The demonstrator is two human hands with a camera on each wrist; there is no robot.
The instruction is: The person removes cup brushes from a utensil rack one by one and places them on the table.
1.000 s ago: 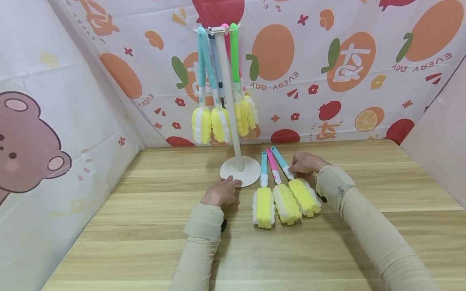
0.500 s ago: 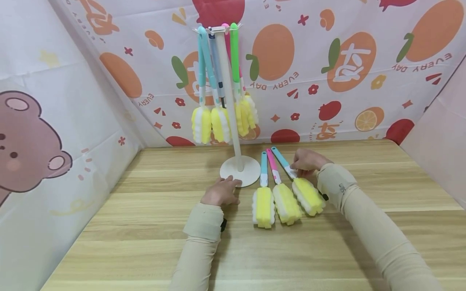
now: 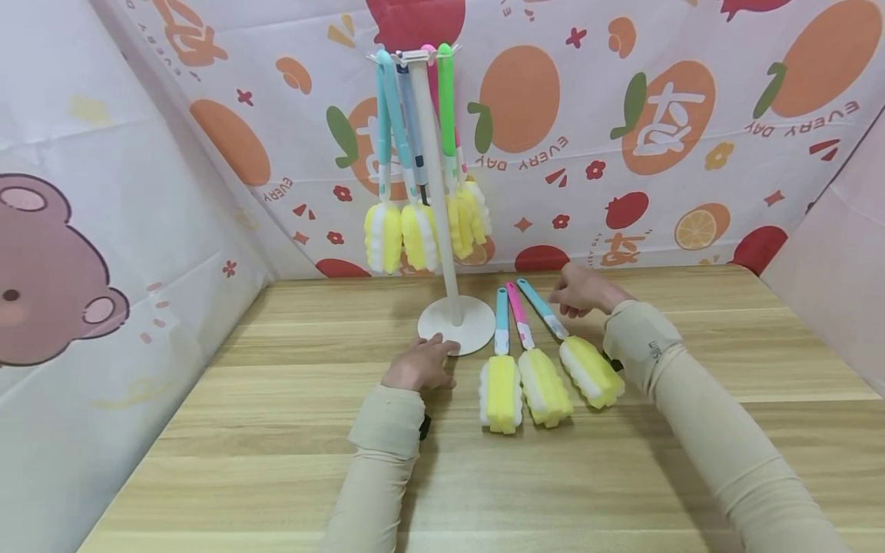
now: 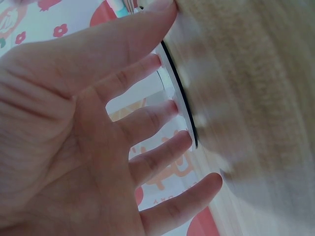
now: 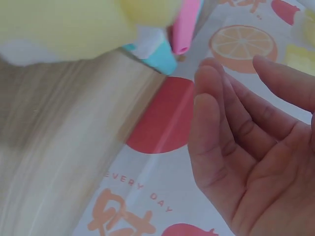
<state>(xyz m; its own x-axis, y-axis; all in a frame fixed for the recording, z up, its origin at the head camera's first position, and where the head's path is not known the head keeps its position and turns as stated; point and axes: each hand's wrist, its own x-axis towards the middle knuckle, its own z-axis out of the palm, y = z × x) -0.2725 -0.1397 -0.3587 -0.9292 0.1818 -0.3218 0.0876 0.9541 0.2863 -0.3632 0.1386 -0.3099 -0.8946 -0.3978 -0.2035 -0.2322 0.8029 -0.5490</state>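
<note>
My left hand (image 3: 419,364) rests at the front-left rim of the white stand's round base (image 3: 477,322). In the left wrist view its fingers are spread, with several fingertips at the base's edge. Three sponge bottle brushes lie side by side right of the base: a blue-handled brush (image 3: 501,392), a pink-handled brush (image 3: 545,384) and, slanting, another blue-handled brush (image 3: 591,370). Just right of that last handle is my right hand (image 3: 584,290), raised a little off the table. Its fingers are loosely bent and hold nothing, as the palm (image 5: 266,182) in the right wrist view shows.
Several sponge brushes hang from the stand's top hooks; among them are a green-handled brush (image 3: 445,100) and a light-blue-handled brush (image 3: 394,107). A fruit-print cloth (image 3: 588,177) stands behind the wooden table (image 3: 276,430). A bear-print cloth (image 3: 187,230) closes the left side.
The right blue-handled brush has shifted slightly to the right, away from the pink one. My right hand has let it go and lifted off a little. The left hand has stayed in place.
</note>
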